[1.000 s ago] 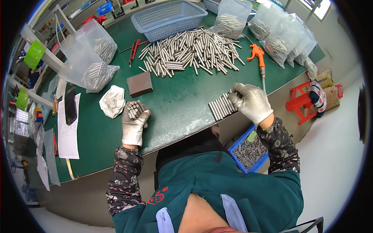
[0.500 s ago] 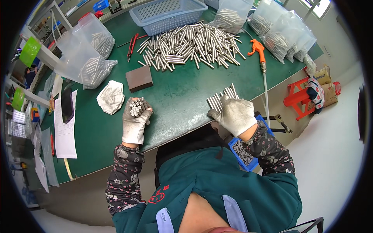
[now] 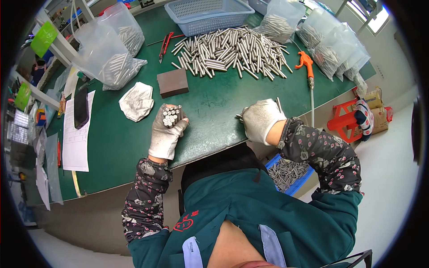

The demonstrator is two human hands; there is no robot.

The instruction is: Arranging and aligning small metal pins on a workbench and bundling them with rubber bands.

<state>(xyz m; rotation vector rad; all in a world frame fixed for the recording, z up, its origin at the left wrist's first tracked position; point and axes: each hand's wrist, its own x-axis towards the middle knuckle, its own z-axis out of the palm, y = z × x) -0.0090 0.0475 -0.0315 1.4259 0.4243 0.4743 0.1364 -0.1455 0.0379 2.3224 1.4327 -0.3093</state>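
Observation:
My left hand [image 3: 166,136], in a white work glove, is wrapped round a bundle of metal pins [image 3: 170,117] whose round ends face up. To the right, my gloved right hand [image 3: 261,118] is closed over more metal pins [image 3: 279,104]; only their tips show past its edges, and the glove hides the rest. Both hands are over the near part of the green table [image 3: 208,123]. Beyond them lies a large loose heap of steel pins [image 3: 232,50]. A brown block [image 3: 173,81] lies just past my left hand, with a crumpled white cloth [image 3: 136,102] beside it.
A blue basket [image 3: 210,20] stands behind the heap. Plastic bags of pins [image 3: 117,70] flank it on both sides. An orange air gun [image 3: 306,64] lies at right, a red-handled cutter [image 3: 165,47] at left. Below the table edge, a blue bin [image 3: 292,176] holds pins.
My right hand has turned and closed over the pins that lay fanned out beside its fingers. My left hand keeps its bundle. The whole view has shifted slightly.

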